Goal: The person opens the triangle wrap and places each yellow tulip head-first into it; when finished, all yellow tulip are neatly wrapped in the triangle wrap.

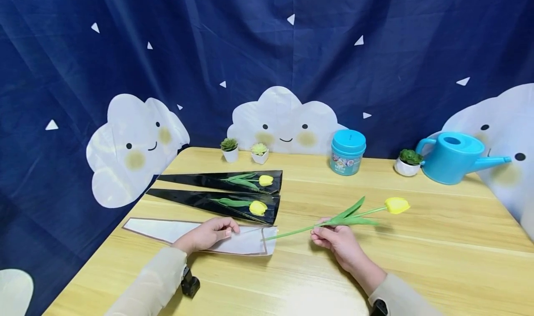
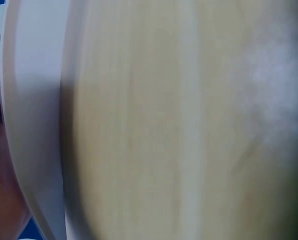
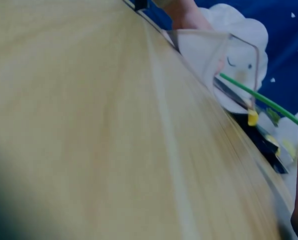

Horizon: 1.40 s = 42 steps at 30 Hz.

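My right hand (image 1: 340,244) pinches the green stem of a yellow tulip (image 1: 397,205), its bloom pointing right. The lower end of the stem (image 3: 261,97) is at the mouth of a white, brown-edged flower sleeve (image 1: 167,230) lying on the table. In the right wrist view, that mouth stands apart, with the stem tip at it. My left hand (image 1: 210,233) lies over the middle of the sleeve, fingers bent, and holds its upper layer near the mouth. The left wrist view shows only part of this hand (image 2: 1,185) beside the sleeve's edge.
Behind the white sleeve lie two black sleeves (image 1: 187,196), each with a yellow tulip inside. Along the back stand small potted succulents (image 1: 229,150), a blue lidded tub (image 1: 347,153) and a blue watering can (image 1: 450,161). A dark blue cloud-print curtain (image 1: 258,38) hangs behind the table.
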{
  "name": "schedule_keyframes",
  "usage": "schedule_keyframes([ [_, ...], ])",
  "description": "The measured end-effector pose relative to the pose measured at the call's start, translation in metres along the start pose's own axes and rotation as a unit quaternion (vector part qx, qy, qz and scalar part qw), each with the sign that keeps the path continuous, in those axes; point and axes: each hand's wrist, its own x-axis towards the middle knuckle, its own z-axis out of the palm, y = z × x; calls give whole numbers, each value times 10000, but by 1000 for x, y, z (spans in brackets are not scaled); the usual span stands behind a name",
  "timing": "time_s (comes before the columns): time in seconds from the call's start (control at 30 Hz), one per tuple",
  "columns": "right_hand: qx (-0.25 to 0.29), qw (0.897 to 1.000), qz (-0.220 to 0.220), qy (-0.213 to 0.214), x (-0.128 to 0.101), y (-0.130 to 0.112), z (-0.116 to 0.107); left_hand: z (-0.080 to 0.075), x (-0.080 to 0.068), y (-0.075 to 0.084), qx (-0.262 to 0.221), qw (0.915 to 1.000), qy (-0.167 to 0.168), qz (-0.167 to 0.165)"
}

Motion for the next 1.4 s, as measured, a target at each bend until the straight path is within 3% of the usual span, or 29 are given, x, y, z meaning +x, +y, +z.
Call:
schedule_keyframes([
  [0.27, -92, 9988, 359, 308, 0, 8, 20, 1, 0, 0, -10, 10000, 77, -14],
  [0.53, -340, 9943, 436, 906, -4, 14, 46, 3, 2, -3, -152, 9998, 96, 43],
  [0.9, -768, 9948, 638, 210, -14, 19, 62, 3, 4, -3, -259, 9996, 88, 34],
  [1.4, -787, 9955, 431, 299, -5, 7, 53, 4, 4, -4, -271, 9996, 106, 54],
])
